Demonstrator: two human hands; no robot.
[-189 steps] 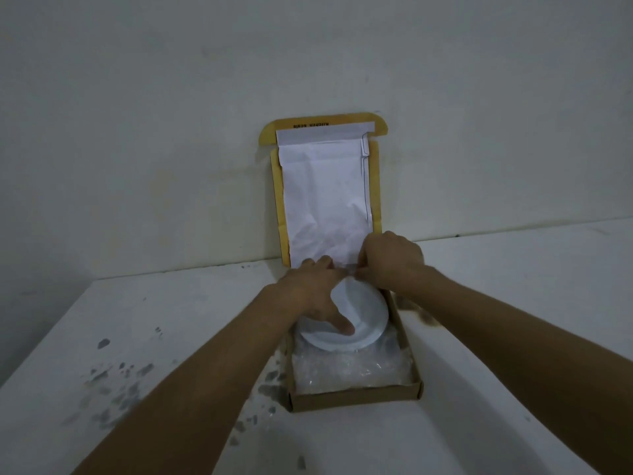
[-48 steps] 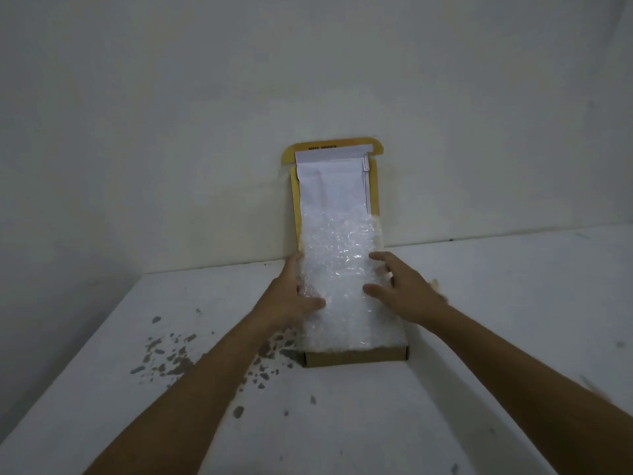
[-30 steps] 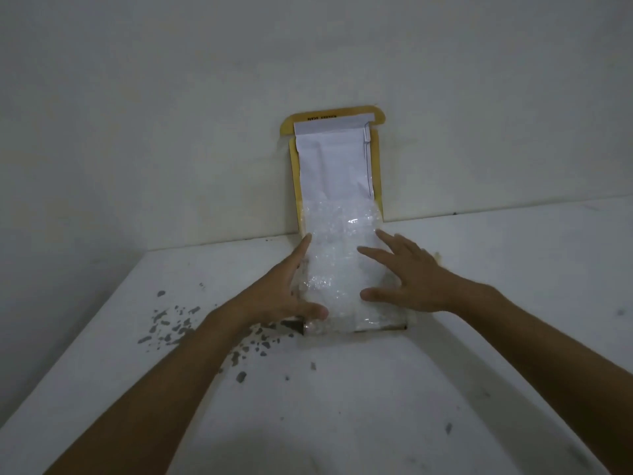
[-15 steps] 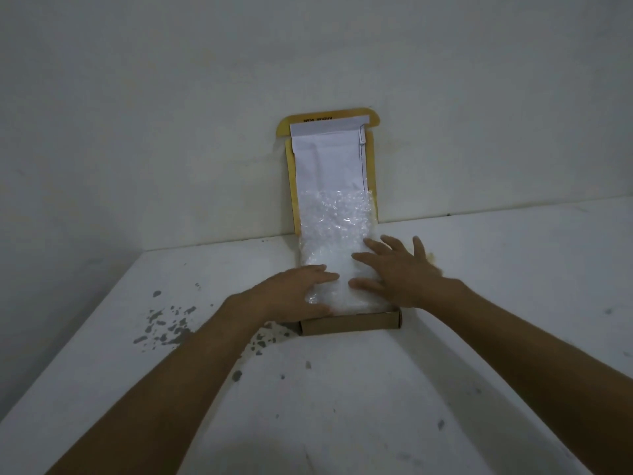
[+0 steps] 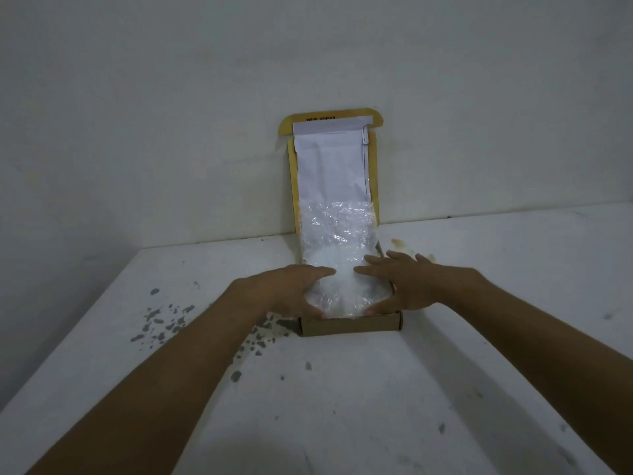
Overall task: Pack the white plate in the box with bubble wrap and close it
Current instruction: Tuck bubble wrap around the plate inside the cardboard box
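1. A shallow brown cardboard box (image 5: pixel 349 325) is seen near the middle of the white, grey-speckled bench (image 5: pixel 342 406), its long axis running from 6 o'clock, at the person, to 12 o'clock, at the wall.
2. The yellow-edged, white-lined lid (image 5: pixel 330 166) is stood upright at the box's 12 o'clock end and is leaned against the pale wall (image 5: pixel 171 97); the box is thus left open.
3. A clear sheet of bubble wrap (image 5: pixel 337 234) is laid along the same axis, filling the tray and climbing the lower part of the lid.
4. The round white plate (image 5: pixel 329 265) is made out only dimly under the wrap, inside the box; its lower half is hidden by wrap and hands.
5. The left hand (image 5: pixel 291 291) is pressed on the wrap from 9 o'clock, fingers extended toward 3 o'clock, thumb down near the front wall.
6. The right hand (image 5: pixel 402 286) is pressed on it from 3 o'clock, fingers spread flat toward 9 o'clock. Nothing is gripped by either hand.
7. Both forearms are reached in from the 6 o'clock corners.
8. Bare bench is seen at 3, 6 and 9 o'clock of the box; at 12 o'clock the wall closes it off. A yellowish stain (image 5: pixel 399 242) is seen near the box at 2 o'clock.
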